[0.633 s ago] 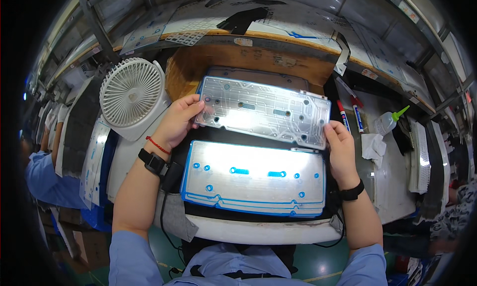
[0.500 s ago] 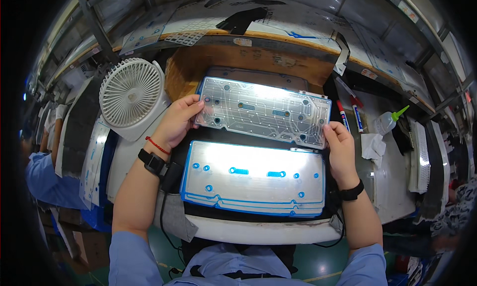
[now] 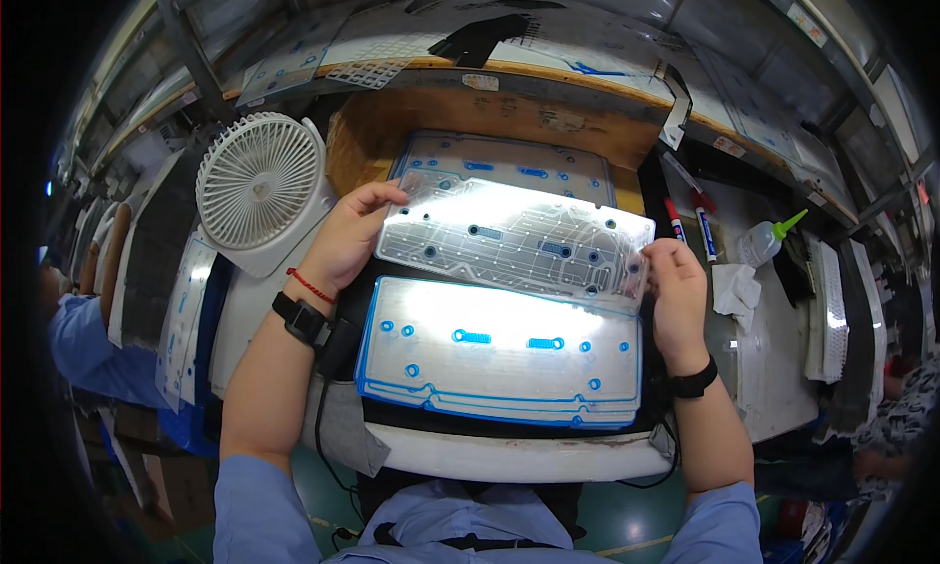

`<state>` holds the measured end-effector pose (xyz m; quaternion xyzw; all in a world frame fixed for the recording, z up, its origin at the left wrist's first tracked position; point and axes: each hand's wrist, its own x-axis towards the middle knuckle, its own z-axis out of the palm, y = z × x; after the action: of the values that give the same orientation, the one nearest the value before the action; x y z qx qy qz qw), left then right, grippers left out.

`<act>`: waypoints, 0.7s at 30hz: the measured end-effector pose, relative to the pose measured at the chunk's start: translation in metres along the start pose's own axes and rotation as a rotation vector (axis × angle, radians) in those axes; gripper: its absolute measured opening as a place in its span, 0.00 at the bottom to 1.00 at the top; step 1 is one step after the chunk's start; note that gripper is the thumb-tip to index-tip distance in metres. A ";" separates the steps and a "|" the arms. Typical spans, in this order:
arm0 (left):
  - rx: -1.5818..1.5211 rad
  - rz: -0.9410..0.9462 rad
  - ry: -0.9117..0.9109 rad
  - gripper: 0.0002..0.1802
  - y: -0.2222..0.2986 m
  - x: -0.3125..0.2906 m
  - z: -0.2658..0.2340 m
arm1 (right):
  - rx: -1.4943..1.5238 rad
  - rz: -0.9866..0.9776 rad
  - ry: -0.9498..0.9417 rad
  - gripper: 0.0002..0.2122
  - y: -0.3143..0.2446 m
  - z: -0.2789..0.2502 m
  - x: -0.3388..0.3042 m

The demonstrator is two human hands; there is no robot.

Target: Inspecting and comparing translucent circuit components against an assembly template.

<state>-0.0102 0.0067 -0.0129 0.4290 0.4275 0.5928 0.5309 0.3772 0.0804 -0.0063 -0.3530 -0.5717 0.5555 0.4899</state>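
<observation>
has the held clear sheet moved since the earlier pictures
Yes, the clear sheet has shifted down the view, farther from the wooden box's back wall.

Thin translucent silvery sheet (image 3: 519, 239), fine traces and several dark round holes visible, glare along its far side, is held by its short ends over the bench (image 3: 509, 458), right end nearer the front edge than left.
</observation>
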 end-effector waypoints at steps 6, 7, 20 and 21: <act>0.026 -0.048 0.083 0.13 0.011 -0.002 0.016 | 0.009 -0.022 0.005 0.20 -0.010 0.015 -0.002; 0.019 -0.059 0.076 0.14 0.012 -0.002 0.017 | 0.012 -0.028 -0.008 0.20 -0.008 0.013 -0.002; 0.280 -0.141 -0.055 0.13 0.007 -0.004 0.012 | -0.050 -0.005 0.063 0.19 -0.012 0.013 -0.001; 0.257 -0.105 -0.030 0.13 0.005 -0.003 0.006 | -0.043 -0.012 0.065 0.19 -0.011 0.013 0.000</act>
<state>-0.0057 0.0038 -0.0069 0.4794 0.5135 0.4982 0.5083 0.3667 0.0749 0.0052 -0.3779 -0.5692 0.5284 0.5040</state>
